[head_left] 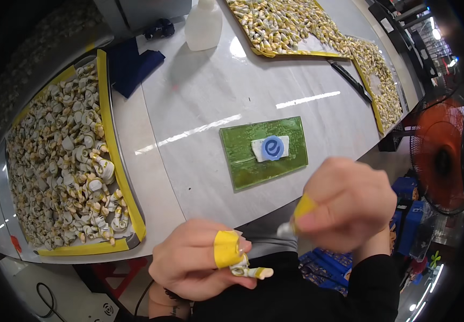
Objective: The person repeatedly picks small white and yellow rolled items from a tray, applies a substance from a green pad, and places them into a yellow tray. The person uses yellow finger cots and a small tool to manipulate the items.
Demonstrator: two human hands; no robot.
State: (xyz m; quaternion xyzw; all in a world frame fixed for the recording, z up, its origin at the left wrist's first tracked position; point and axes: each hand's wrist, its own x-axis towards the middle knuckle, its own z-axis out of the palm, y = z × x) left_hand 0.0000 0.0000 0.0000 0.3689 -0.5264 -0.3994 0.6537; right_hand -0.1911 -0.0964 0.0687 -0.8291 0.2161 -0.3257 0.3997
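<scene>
Low in the view, my left hand (192, 257) is closed, pinching a small painted figurine part (251, 271) in white and yellow with a flesh-coloured tip. Yellow tape (225, 249) wraps one of its fingers. To the right, my right hand (350, 201) is raised and smeared by motion. Its fingers are closed on a small whitish piece (285, 229), too blurred to name, and yellow tape shows on one finger. Beyond both hands lies a green slab (237, 172), bearing a white pad (258, 152) and a round blue piece (273, 147) with a dark curved mark.
A yellow-edged tray (138, 228) on the left holds many figurine parts. Another yellow-edged tray (296, 53) of small parts sits far right, near a black-handled knife (350, 80). A white bottle (204, 27) and dark blue cloth (135, 67) stand far left. An orange fan (441, 153) is right.
</scene>
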